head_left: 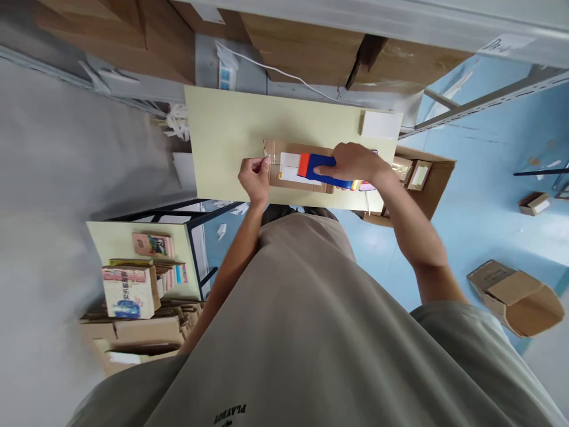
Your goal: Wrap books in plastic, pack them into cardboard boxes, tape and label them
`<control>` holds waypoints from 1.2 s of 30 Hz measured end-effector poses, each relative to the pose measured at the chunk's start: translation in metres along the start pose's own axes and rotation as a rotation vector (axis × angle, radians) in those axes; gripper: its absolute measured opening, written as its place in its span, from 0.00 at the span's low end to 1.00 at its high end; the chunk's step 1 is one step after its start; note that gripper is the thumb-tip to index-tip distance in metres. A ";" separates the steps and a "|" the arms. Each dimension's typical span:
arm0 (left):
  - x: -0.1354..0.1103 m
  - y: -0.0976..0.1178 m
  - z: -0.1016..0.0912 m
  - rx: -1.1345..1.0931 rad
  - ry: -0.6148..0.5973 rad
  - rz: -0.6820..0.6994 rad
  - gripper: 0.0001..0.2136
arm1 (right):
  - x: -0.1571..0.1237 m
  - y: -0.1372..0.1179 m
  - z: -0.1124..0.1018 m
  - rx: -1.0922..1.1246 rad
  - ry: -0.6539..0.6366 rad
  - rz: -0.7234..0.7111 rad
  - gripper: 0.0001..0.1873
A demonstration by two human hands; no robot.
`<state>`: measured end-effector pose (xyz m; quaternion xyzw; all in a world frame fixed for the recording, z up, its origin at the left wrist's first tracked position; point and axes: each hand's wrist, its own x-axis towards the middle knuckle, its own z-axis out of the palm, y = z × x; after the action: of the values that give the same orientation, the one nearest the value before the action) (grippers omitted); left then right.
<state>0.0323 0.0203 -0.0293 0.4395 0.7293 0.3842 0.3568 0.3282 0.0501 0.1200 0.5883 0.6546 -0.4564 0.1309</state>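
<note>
A flat brown cardboard box [297,185] lies on the pale yellow tabletop [226,127], with a white label [290,165] on its upper face. Shiny clear tape [272,155] shows at its left end. There my left hand [256,177] is closed in a pinch, thumb against fingertips; what it pinches is too small to make out. My right hand [353,161] grips a blue block-shaped object with an orange end [326,168] over the right part of the box, covering some of the label. Under my right wrist, a phone-like item with a pink screen [367,185] is partly hidden.
A white box [381,124] sits at the table's back right corner. An open carton [438,188] with smaller boxes stands off the right edge. Large cartons [306,44] line the shelf behind. To the left is a small table with books [128,290].
</note>
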 end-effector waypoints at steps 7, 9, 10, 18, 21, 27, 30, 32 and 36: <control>0.002 -0.001 0.003 0.158 0.019 0.015 0.10 | -0.093 0.074 -0.039 -0.066 -0.140 0.161 0.41; 0.002 0.000 0.004 0.220 0.006 0.005 0.09 | -0.098 0.087 -0.038 -0.076 -0.165 0.187 0.40; 0.001 0.000 0.005 0.236 0.004 0.001 0.08 | -0.096 0.092 -0.034 -0.084 -0.165 0.199 0.40; 0.002 -0.005 0.007 0.273 0.005 -0.007 0.10 | -0.044 0.099 0.017 -0.185 -0.005 0.299 0.34; 0.004 -0.009 0.006 0.287 0.012 0.017 0.07 | -0.034 0.088 0.031 -0.205 0.040 0.301 0.33; 0.004 -0.010 0.007 0.291 0.016 0.016 0.06 | -0.029 0.059 0.048 -0.254 0.070 0.334 0.26; 0.004 -0.008 0.008 0.299 0.011 0.010 0.06 | -0.031 0.055 0.051 -0.257 0.091 0.324 0.24; 0.005 -0.007 0.008 0.295 0.006 0.014 0.06 | -0.033 0.056 0.051 -0.251 0.091 0.327 0.25; 0.006 -0.006 0.006 0.288 0.002 0.020 0.06 | -0.035 0.054 0.052 -0.247 0.097 0.330 0.25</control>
<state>0.0332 0.0251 -0.0387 0.4930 0.7728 0.2796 0.2856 0.3667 -0.0174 0.0923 0.6883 0.6058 -0.3162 0.2433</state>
